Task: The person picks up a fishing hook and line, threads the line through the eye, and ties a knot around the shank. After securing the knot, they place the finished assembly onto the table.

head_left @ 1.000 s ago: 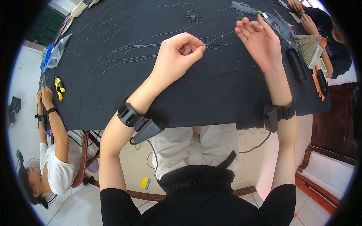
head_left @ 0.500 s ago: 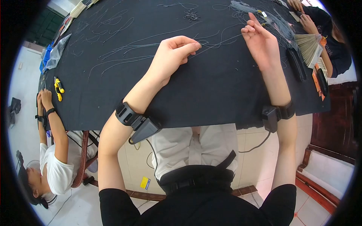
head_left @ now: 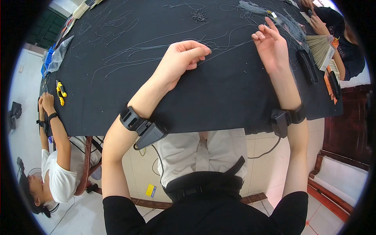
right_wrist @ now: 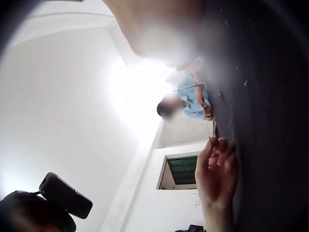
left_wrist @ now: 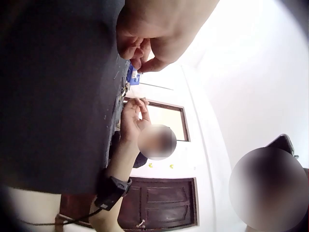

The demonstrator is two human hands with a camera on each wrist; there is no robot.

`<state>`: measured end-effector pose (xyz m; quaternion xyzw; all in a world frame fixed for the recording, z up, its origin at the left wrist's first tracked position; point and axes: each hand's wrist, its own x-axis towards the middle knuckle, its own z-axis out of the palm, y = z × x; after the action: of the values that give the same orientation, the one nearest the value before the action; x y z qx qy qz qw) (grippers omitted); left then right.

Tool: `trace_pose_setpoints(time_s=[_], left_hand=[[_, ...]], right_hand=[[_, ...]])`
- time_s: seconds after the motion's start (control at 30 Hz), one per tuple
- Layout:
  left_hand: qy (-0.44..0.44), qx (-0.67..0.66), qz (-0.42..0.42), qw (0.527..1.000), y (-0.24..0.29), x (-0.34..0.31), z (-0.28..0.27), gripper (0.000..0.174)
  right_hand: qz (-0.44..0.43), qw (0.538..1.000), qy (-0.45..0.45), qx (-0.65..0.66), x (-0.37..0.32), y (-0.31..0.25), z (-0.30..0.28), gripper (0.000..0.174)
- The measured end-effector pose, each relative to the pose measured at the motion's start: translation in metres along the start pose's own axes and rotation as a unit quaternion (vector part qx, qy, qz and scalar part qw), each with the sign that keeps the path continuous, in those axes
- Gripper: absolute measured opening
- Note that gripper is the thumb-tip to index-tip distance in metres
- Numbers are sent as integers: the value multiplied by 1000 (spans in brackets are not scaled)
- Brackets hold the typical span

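1. Head view: only this view takes in the whole counter [head_left: 219, 98], black and strewn with loose cords.
   - The left hand [head_left: 180, 58] rests on the counter near the middle. Its fingers [head_left: 197, 50] are curled in tight, thumb and forefinger pinching one cord [head_left: 231, 44].
   - That cord runs toward 2 o'clock to the right hand [head_left: 272, 47], which is lifted with its palm turned inward. Its fingers [head_left: 270, 25] are loosely bent, the forefinger straightest. I cannot tell whether they grip the cord.
   - A bundle [head_left: 250, 7] lies at 1 o'clock from the right hand and a fan of tags [head_left: 319, 47] at 3 o'clock. A yellow tool [head_left: 60, 92] lies far off at 9 o'clock.

2. Left wrist view: this view gives the pinch from below, which the head view does not.
   - The left hand [left_wrist: 149, 34] is at 12 o'clock with its fingertips pressed together against the counter [left_wrist: 58, 96]. The cord is too thin to make out here.
   - The right hand [left_wrist: 133, 118] is near the centre, its fingers half bent and pointing up.
   - Its wrist strap [left_wrist: 113, 191] is at 6 o'clock.

3. Right wrist view: the right hand [right_wrist: 159, 29] is only a blur at 12 o'clock, so its fingers cannot be read.
   - The left hand [right_wrist: 217, 169] is at 5 o'clock, fingers bunched beside the counter [right_wrist: 270, 121].
   - A person in a blue top [right_wrist: 193, 99] sits farther along the counter and does not appear in the head view.
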<state>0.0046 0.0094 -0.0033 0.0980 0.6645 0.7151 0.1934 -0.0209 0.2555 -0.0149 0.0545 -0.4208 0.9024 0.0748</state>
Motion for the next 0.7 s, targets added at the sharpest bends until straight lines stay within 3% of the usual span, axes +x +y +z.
trace_pose_setpoints(time_s=[0.33,0.7], left_hand=[[-12,22,-13,1000,1,-1,1,11],[-4,76,-16,997,1,-2,1,12]], right_hand=[[-34,998,44,-39,-2,-3,2,50],[-64,988,129,-51,-2,-8,2,34]])
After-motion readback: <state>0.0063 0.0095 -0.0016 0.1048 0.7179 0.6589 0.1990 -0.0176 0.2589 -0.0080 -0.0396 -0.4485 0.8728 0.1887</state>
